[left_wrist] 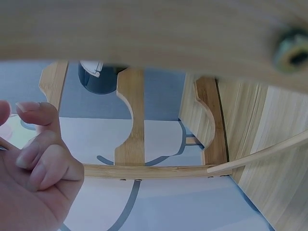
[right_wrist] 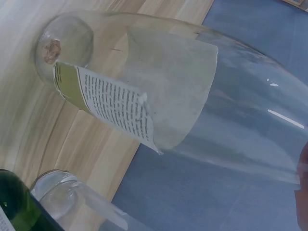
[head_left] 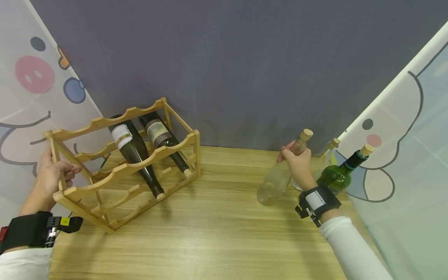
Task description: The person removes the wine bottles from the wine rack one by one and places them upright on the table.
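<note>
At the left end of a wooden wine rack (head_left: pixel 120 169), my left hand (head_left: pixel 52 175) grips the upright post, fingers curled past it; in the left wrist view those curled fingers (left_wrist: pixel 48 163) show beside the rack's scalloped bars (left_wrist: pixel 130 154). Two dark corked wine bottles lie in the rack, one with a white label (head_left: pixel 138 149), the other with a cream label (head_left: pixel 159 130). My right hand (head_left: pixel 297 161) holds a clear corked bottle (head_left: pixel 274 184) by its neck, the bottle leaning with its cork to the right. The right wrist view shows its partly peeled label (right_wrist: pixel 110 101).
Right of my right hand stand a green corked bottle (head_left: pixel 334 177) and another clear bottle (head_left: pixel 334 144), partly hidden by my hand and wrist. A dark grey panel (head_left: pixel 224 70) rises behind the wooden tabletop (head_left: pixel 210 233). Cartoon-printed sheets (head_left: pixel 402 128) flank both sides.
</note>
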Motion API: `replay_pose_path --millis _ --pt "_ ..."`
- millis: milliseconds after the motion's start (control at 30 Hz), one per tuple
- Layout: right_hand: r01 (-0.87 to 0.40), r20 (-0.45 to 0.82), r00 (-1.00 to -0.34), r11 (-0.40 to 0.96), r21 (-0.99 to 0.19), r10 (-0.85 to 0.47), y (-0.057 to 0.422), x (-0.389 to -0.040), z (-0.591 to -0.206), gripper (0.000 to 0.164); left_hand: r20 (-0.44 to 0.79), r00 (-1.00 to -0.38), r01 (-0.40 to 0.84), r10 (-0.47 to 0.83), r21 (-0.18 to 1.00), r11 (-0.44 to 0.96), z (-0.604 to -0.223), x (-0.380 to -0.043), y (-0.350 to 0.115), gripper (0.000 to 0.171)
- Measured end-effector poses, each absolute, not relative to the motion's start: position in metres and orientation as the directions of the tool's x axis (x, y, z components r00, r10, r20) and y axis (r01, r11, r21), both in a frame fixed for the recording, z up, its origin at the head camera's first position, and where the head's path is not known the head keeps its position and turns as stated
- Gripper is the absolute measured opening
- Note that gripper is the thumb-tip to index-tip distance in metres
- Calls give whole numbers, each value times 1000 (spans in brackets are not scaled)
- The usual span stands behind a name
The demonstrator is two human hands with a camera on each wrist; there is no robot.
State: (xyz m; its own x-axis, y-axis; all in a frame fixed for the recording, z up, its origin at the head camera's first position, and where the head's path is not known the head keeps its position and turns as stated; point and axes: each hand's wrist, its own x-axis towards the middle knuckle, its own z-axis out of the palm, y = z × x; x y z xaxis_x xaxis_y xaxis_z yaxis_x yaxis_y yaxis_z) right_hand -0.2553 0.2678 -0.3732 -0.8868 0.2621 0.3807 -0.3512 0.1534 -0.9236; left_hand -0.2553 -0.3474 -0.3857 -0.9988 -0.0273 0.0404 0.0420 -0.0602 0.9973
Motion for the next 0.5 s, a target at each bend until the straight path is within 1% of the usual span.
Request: replay_pose_path --millis 200,500 --pt "-373 387 -873 104 -922 298 274 -253 -374 25 32 -999 34 -28 997 -66 -386 -256 -348 56" --pt "-395 410 -853 113 -912 323 289 -244 -373 24 24 -999 26 -38 998 -62 -386 -256 -348 58"
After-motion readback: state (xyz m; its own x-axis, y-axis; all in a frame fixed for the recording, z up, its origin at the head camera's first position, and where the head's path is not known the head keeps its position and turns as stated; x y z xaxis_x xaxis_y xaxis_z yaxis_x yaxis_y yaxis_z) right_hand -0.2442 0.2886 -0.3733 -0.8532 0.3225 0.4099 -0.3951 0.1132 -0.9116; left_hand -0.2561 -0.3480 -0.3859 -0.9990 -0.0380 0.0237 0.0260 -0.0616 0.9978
